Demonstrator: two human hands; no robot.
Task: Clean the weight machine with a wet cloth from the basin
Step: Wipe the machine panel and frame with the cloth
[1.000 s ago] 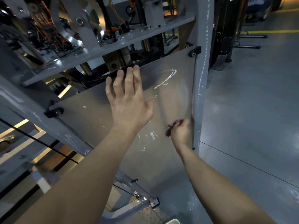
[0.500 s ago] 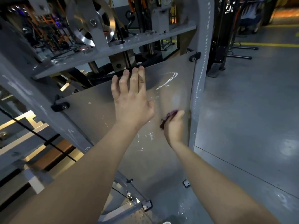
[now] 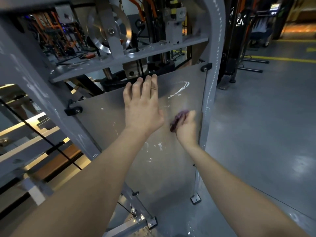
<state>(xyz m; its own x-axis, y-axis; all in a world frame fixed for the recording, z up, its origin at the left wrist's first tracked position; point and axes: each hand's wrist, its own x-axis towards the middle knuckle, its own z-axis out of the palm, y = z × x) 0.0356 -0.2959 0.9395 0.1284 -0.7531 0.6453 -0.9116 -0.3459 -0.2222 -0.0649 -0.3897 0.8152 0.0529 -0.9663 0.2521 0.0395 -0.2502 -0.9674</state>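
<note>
Glossy grey gym floor [image 3: 265,134], crossed by yellow painted lines in the distance, spreads out to the right of a grey-painted steel weight machine [image 3: 39,93]. Its frame is made of square-edged beams flecked with white. A round, polished silver pulley wheel [image 3: 109,31] sits in the upper part. Lower down a flat, matte grey guard panel [image 3: 106,130] is fastened at its top corners by small black bolted brackets [image 3: 206,67]. The panel carries white splashes and a curling white streak [image 3: 179,90] near its top right.

The left hand [image 3: 143,113] lies flat on the panel, fingers straight and close together, with the fingertips reaching the top edge. The right hand [image 3: 187,127], slightly blurred, grips a crumpled purple cloth [image 3: 177,119] against the panel. It is just beside the machine's smooth right upright post [image 3: 212,82], below the white streak. The cloth bulges out on the side of the right hand that faces the left hand, and the two hands are near each other but apart.
</note>
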